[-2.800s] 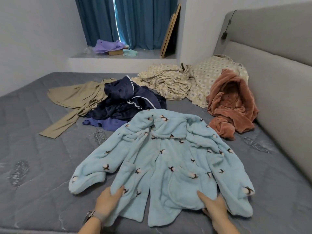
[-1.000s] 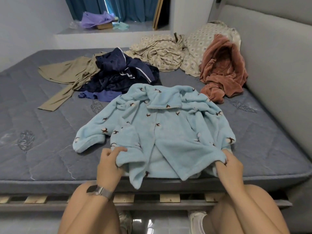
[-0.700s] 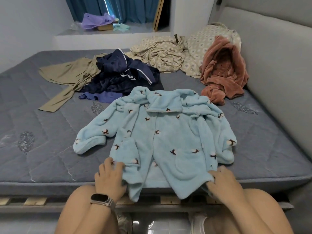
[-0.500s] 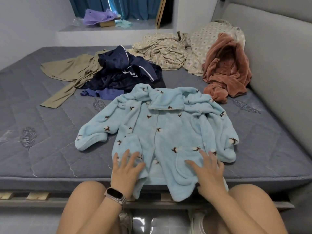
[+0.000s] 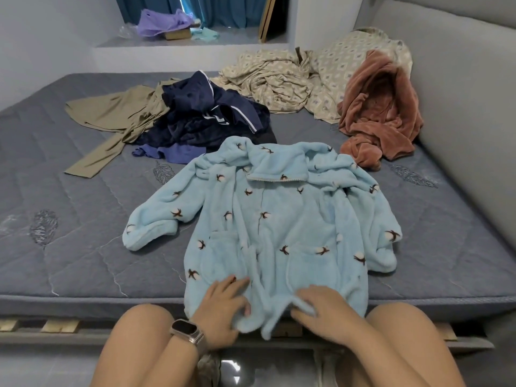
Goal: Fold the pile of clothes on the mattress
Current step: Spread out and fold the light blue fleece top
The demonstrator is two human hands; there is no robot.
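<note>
Fingers of left hand [image 5: 223,305] and right hand [image 5: 321,308] curl, pinching the blue fleece jacket [image 5: 279,224] hem.

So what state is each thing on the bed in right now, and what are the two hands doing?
Light blue fleece jacket: spread flat, front up, unfolded, hem hanging over the mattress edge.
Left hand: gripping the hem.
Right hand: gripping the hem.
Navy garment: crumpled heap.
Olive garment: spread loosely, unfolded.
Rust fleece garment: crumpled against the headboard.
Patterned sheet: rumpled.
</note>
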